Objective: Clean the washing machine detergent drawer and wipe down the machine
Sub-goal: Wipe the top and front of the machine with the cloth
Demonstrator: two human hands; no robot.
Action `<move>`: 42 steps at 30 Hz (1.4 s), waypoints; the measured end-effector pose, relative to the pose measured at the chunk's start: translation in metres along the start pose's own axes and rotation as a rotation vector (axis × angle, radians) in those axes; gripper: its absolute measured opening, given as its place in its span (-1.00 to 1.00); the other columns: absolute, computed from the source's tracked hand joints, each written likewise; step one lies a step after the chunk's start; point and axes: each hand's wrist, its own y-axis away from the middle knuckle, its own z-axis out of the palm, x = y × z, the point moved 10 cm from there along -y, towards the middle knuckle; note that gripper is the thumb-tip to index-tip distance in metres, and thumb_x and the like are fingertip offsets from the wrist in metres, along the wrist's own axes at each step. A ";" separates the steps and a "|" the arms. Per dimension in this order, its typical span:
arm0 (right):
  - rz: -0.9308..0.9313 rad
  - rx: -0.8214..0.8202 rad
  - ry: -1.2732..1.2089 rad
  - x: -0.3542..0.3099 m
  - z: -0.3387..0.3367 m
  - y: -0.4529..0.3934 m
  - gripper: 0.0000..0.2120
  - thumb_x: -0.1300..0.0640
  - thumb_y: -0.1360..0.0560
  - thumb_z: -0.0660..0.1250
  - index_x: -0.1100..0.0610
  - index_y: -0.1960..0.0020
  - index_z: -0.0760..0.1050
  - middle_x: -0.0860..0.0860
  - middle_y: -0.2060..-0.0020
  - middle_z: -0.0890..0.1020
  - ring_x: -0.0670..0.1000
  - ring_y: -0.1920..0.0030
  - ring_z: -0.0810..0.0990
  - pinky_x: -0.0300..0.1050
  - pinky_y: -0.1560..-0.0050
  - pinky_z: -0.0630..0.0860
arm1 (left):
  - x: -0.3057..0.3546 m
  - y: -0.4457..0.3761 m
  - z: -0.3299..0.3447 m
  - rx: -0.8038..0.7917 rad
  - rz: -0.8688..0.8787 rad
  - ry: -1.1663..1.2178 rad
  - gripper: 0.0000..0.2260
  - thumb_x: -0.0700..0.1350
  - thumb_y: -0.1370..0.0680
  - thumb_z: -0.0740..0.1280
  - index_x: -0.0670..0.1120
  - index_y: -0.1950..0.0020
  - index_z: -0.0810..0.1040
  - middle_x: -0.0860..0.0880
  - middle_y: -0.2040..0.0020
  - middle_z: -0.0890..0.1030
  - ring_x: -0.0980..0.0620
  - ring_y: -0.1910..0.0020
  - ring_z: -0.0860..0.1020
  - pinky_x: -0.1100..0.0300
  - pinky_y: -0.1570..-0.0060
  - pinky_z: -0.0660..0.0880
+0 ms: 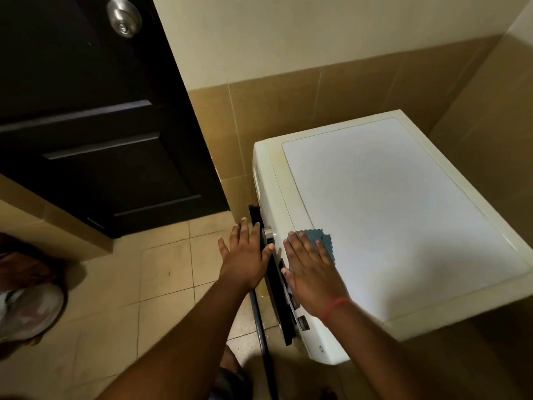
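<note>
A white front-loading washing machine (389, 203) stands in the tiled corner, seen from above. My right hand (310, 267) lies flat on a blue-grey cloth (323, 241) at the front left edge of the machine's top. My left hand (245, 255) is spread open, fingers apart, with its thumb against the black front of the detergent drawer (259, 226), which sticks out a little from the front panel. The drawer's inside is hidden. The machine's dark door (261, 327) hangs open below my arms.
A dark wooden room door (101, 125) with a metal knob (124, 17) stands to the left. Beige floor tiles (158, 284) lie between it and the machine. A white bag or bundle (28, 310) sits at the left edge. Tiled walls close in behind and right.
</note>
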 end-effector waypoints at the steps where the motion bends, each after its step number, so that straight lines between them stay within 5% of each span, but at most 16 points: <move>1: 0.027 -0.017 0.000 0.001 0.000 -0.005 -0.41 -0.13 -0.64 -0.09 0.10 -0.59 0.02 0.05 -0.58 0.08 0.05 -0.58 -0.08 0.15 -0.54 0.00 | 0.001 -0.004 -0.002 -0.009 0.032 -0.013 -0.41 0.24 -0.64 -0.07 0.03 -0.60 -0.10 -0.07 -0.61 -0.16 -0.10 -0.58 -0.18 -0.27 -0.49 -0.17; 6: 0.097 -0.042 -0.021 0.000 0.002 0.038 -0.41 -0.13 -0.66 -0.07 0.10 -0.60 -0.07 0.04 -0.59 -0.05 0.03 -0.58 -0.18 0.15 -0.53 0.01 | -0.004 -0.029 -0.008 -0.042 0.077 -0.041 -0.41 0.25 -0.64 -0.08 0.03 -0.60 -0.09 -0.06 -0.61 -0.17 -0.11 -0.58 -0.18 -0.27 -0.48 -0.19; 16: -0.037 -0.029 -0.028 0.010 -0.004 0.002 -0.40 -0.13 -0.65 -0.08 0.13 -0.59 0.00 0.07 -0.59 0.03 0.07 -0.58 -0.09 0.16 -0.53 0.07 | 0.015 -0.029 -0.010 0.006 -0.023 -0.035 -0.42 0.23 -0.64 -0.08 0.03 -0.60 -0.10 -0.07 -0.61 -0.17 -0.12 -0.58 -0.17 -0.26 -0.49 -0.20; 23: 0.109 0.029 -0.127 0.125 -0.011 0.025 -0.30 -0.14 -0.61 0.03 0.17 -0.60 -0.12 0.09 -0.59 -0.03 0.07 -0.58 -0.12 0.09 -0.55 0.02 | 0.042 -0.015 -0.005 0.047 -0.145 -0.037 -0.39 0.26 -0.63 -0.10 0.03 -0.61 -0.12 -0.07 -0.61 -0.19 -0.11 -0.58 -0.20 -0.26 -0.49 -0.20; 28: -0.319 -0.006 -0.018 0.086 -0.006 0.050 -0.38 -0.13 -0.64 -0.05 0.14 -0.60 -0.04 0.07 -0.59 0.02 0.07 -0.58 -0.07 0.11 -0.53 0.02 | 0.089 -0.007 0.006 0.071 -0.128 -0.115 -0.37 0.29 -0.61 -0.11 0.04 -0.60 -0.17 -0.07 -0.61 -0.19 -0.11 -0.57 -0.26 -0.30 -0.47 -0.24; 33: -0.081 0.033 -0.027 0.147 -0.017 0.032 -0.37 -0.19 -0.61 -0.01 0.06 -0.60 0.02 0.07 -0.59 -0.02 0.16 -0.58 -0.10 0.16 -0.55 -0.02 | 0.112 -0.008 0.001 0.108 -0.112 -0.208 -0.36 0.33 -0.59 -0.18 0.06 -0.59 -0.18 -0.04 -0.60 -0.25 -0.13 -0.55 -0.30 -0.34 -0.45 -0.25; 39: -0.366 -0.001 -0.021 0.125 -0.010 0.057 -0.41 -0.16 -0.62 0.00 0.05 -0.58 0.09 0.03 -0.57 0.15 0.08 -0.57 0.08 0.11 -0.53 0.10 | 0.125 0.001 0.010 0.082 -0.134 -0.195 -0.35 0.33 -0.58 -0.20 0.07 -0.59 -0.21 -0.05 -0.59 -0.28 -0.14 -0.55 -0.32 -0.33 -0.45 -0.24; 42: -0.093 0.058 -0.041 0.179 -0.020 0.033 -0.40 -0.13 -0.60 0.01 0.08 -0.58 0.10 0.04 -0.55 0.19 0.10 -0.55 0.11 0.12 -0.52 0.09 | 0.129 0.003 0.010 0.071 -0.116 -0.202 -0.36 0.33 -0.58 -0.20 0.08 -0.59 -0.23 -0.04 -0.58 -0.29 -0.14 -0.55 -0.31 -0.32 -0.45 -0.26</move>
